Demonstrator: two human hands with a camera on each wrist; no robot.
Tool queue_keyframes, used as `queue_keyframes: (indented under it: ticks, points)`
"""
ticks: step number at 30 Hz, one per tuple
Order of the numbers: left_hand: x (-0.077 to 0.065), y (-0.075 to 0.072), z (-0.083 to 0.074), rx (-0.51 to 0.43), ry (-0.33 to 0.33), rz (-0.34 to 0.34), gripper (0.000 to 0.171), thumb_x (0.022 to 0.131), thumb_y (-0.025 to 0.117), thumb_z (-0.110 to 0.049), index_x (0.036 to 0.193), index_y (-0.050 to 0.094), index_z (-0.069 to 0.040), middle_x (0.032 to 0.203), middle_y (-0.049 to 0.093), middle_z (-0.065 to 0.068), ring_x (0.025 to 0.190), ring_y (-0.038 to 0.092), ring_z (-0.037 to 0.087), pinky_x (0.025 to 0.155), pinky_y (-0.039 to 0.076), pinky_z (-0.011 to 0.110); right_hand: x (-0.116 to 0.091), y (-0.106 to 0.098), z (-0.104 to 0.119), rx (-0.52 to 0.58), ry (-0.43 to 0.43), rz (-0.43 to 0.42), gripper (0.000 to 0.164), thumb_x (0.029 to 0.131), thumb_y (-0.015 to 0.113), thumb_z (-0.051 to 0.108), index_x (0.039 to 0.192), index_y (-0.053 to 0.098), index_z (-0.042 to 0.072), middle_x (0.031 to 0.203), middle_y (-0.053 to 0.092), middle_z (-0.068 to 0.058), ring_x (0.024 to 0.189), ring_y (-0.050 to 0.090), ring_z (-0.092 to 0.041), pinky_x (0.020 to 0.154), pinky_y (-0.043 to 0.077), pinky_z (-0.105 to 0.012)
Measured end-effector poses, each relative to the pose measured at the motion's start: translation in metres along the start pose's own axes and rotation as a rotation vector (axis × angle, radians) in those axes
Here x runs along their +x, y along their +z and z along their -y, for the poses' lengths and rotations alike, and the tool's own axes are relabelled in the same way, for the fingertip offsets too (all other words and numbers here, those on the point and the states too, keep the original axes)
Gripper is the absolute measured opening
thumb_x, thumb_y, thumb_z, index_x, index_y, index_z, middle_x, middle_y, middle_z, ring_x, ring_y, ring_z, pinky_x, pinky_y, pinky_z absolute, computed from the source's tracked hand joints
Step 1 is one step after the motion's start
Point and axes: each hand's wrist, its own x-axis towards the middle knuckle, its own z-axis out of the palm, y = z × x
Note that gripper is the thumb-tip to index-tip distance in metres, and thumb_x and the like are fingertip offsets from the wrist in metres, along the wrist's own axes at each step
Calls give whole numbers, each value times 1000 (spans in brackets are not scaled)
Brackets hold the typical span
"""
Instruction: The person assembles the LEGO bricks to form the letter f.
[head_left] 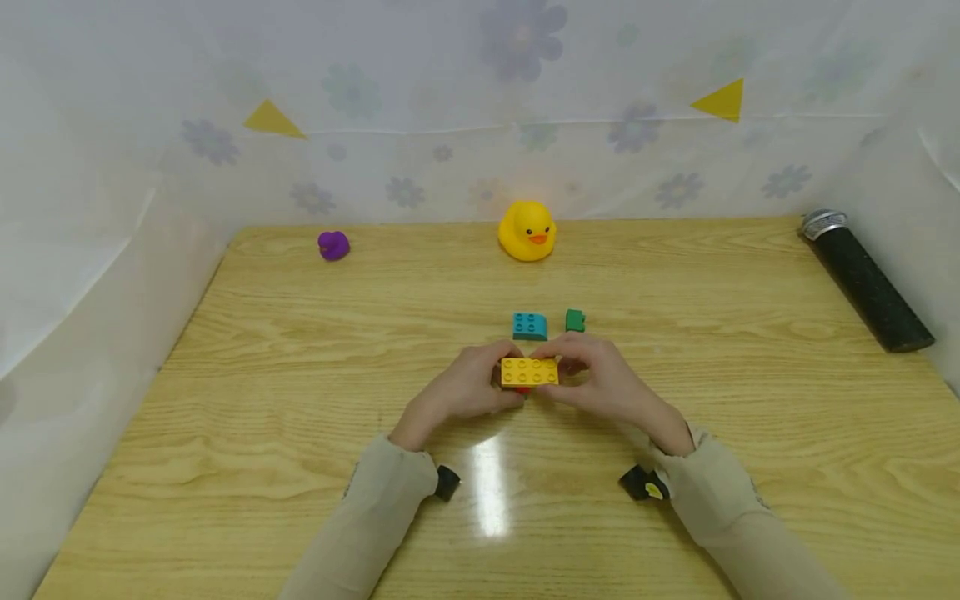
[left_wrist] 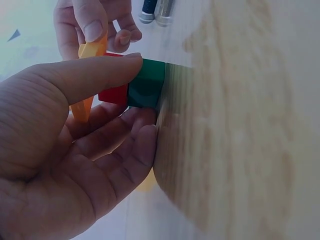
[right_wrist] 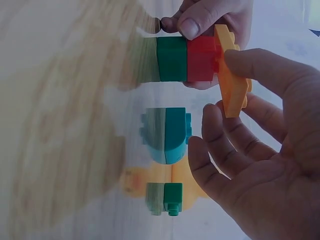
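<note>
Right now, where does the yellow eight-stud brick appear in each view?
Head: the yellow eight-stud brick, below centre, slightly right.
Left wrist: upper left, partly hidden by the left hand.
Right wrist: upper right, tilted, pinched by the right hand.
Shared landmark: the red brick beside it.

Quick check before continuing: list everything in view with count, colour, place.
Wooden tabletop: one, tan, foreground
Lower boxy plastic block: one, green, on tabletop
Upper boxy plastic block: one, red, above
Flat studded plastic brick: one, yellow, tilted over red
Curved studded plastic block: one, teal, behind stack
Small studded plastic block: one, green, right of teal
Large toy duck: one, yellow, back centre
Small toy duck: one, purple, back left
Cylindrical microphone: one, black-silver, right
Floral sheeting: count unclear, white, behind
Flat triangles: two, yellow, on sheeting
Wrist devices: two, black, cuffs
Sleeves: two, beige, forearms
Left hand: one, gripping boxy blocks
Right hand: one, pinching flat brick
</note>
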Motion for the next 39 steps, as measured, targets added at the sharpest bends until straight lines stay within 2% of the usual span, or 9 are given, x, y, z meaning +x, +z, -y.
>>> queue_keyframes:
  ticks: [5,12,15,19,22,26,30,39]
  points:
    - [-1,-1,-1,-25,10,6,41,84,76,-17,119,55,-10,103,60,0,80,53,14,70,44,26,0,0,2,-2,-5,2,36,76,79,2,110,69,5,101,65,-6,73,56,-21,69,54,-34]
    - [-2,-2,0,-67,41,15,38,85,74,-16,117,54,-9,97,60,2,63,55,13,58,47,25,0,-1,2,-17,-15,1,36,76,79,2,110,69,6,99,65,-5,71,56,-20,66,53,-33]
    - [-4,-4,1,-85,47,19,39,85,74,-17,118,54,-10,101,61,1,69,58,13,62,50,26,-1,0,0,-15,-19,1,36,76,79,2,110,69,6,99,64,-4,70,55,-21,65,52,-32]
    - [-5,-9,2,-76,57,3,38,86,74,-21,118,55,-14,110,61,-2,88,59,13,78,50,28,-1,0,-3,-7,-28,2,35,76,79,0,110,68,5,98,64,-4,70,55,-21,64,51,-32]
    - [-6,-12,2,-58,86,-15,34,86,74,-22,114,57,-15,111,62,-3,95,59,14,83,49,31,-1,0,-3,-3,-23,6,35,76,78,0,110,68,5,98,64,-4,69,55,-21,63,51,-31]
    - [-7,-15,1,-47,129,-32,28,85,75,-22,108,60,-15,106,63,-4,95,59,16,81,50,32,0,0,-3,-10,-13,11,35,77,79,2,110,69,6,98,65,-3,69,55,-20,63,51,-31]
    - [-7,-15,1,-41,143,-49,27,84,76,-22,106,61,-15,103,63,-5,93,59,16,76,50,28,-1,-1,-2,-18,-11,8,34,77,79,2,109,69,6,96,64,-2,69,55,-19,63,51,-30]
    - [-6,-15,0,-25,81,-57,25,83,77,-22,103,63,-16,99,64,-5,91,58,14,77,48,27,0,0,-2,-20,-4,1,33,76,79,2,107,70,7,95,65,-2,69,54,-21,62,50,-31]
